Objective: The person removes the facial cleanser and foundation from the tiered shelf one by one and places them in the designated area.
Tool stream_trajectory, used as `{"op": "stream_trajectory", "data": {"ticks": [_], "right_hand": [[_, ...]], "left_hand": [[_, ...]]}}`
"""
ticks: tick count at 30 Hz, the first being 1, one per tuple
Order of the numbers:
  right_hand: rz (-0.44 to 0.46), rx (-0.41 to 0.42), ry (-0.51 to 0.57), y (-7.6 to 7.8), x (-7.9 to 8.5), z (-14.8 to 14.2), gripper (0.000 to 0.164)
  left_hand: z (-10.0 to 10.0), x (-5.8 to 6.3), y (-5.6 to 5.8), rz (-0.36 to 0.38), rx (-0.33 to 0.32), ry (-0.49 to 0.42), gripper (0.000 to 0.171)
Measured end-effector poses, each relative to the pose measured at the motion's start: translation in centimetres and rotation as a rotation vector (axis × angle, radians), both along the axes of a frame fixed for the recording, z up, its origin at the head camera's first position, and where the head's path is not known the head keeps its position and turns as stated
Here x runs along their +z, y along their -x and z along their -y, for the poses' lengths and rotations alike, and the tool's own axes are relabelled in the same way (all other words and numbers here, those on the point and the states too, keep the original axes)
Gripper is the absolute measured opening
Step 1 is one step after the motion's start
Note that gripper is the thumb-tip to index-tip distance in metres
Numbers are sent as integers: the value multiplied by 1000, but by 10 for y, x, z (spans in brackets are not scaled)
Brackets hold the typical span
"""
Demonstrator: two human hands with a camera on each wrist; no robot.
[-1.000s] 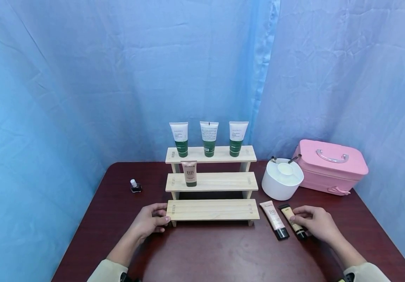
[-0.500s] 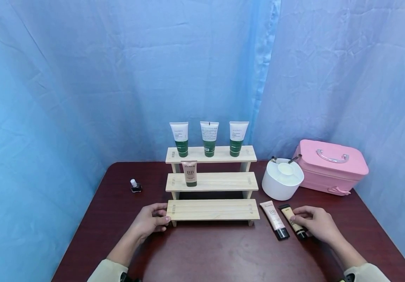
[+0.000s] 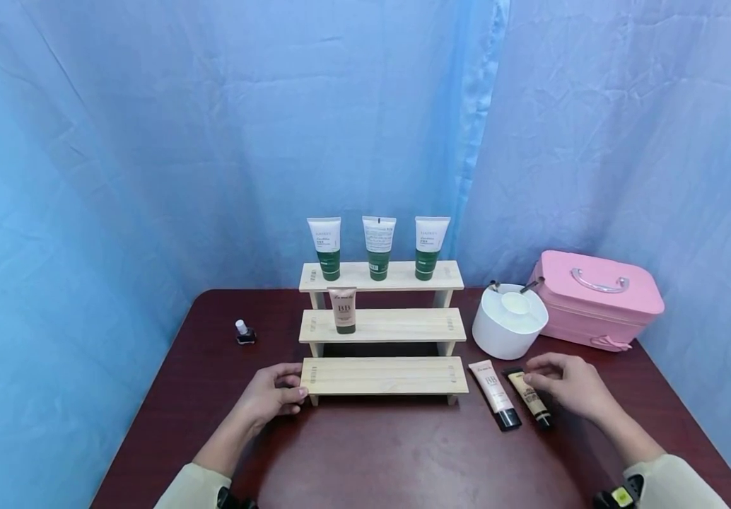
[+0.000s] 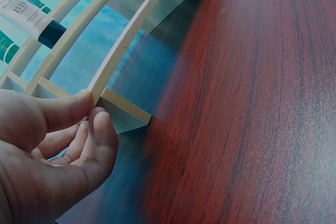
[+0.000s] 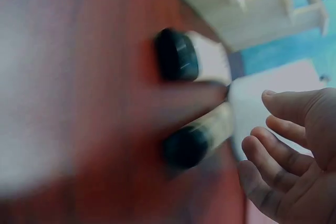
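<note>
My left hand [image 3: 271, 394] pinches the left end of the lowest step of a wooden three-step display stand [image 3: 384, 375]. Thumb and forefinger meet on the board's corner in the left wrist view, the other fingers below. At the right, my right hand [image 3: 570, 385] is held just over a beige tube with a black cap [image 3: 529, 396], its fingers loosely bent and nothing in them. A pink BB cream tube [image 3: 494, 389] lies beside the beige one. Another BB cream tube [image 3: 343, 311] stands cap-down on the middle step, at its left.
On the top step stand three white-and-green tubes [image 3: 379, 247]. Behind the lying tubes are a round white container [image 3: 510, 329] and a pink case with a handle [image 3: 597, 297]. A small dark bottle with a white cap [image 3: 244, 332] stands at the left of the table [image 3: 404, 459].
My right hand has let go of the beige tube and lifted slightly up and away; the tube stays lying on the table. My left hand keeps its grip on the stand.
</note>
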State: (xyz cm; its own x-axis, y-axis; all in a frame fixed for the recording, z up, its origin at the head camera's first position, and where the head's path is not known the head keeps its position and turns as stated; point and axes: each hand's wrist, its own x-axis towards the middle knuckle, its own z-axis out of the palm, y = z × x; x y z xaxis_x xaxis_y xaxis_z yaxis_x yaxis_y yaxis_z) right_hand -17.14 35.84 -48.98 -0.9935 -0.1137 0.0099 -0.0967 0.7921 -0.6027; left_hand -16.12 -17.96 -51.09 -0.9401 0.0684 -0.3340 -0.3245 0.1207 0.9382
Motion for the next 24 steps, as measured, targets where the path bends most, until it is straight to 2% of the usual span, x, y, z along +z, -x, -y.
{"op": "stream_trajectory", "data": {"ticks": [5, 9, 16, 24], "right_hand": [[-110, 108, 8, 12, 31, 21, 28], [-116, 160, 9, 24, 53, 51, 25], [-119, 250, 108, 44, 71, 115, 29], [-92, 335, 210, 56, 86, 175, 27]], "left_hand": [[-1, 1, 1, -2, 0, -2, 51], [-1, 1, 0, -5, 0, -1, 51], [1, 2, 0, 4, 1, 2, 52], [-1, 2, 1, -2, -11, 20, 51]]}}
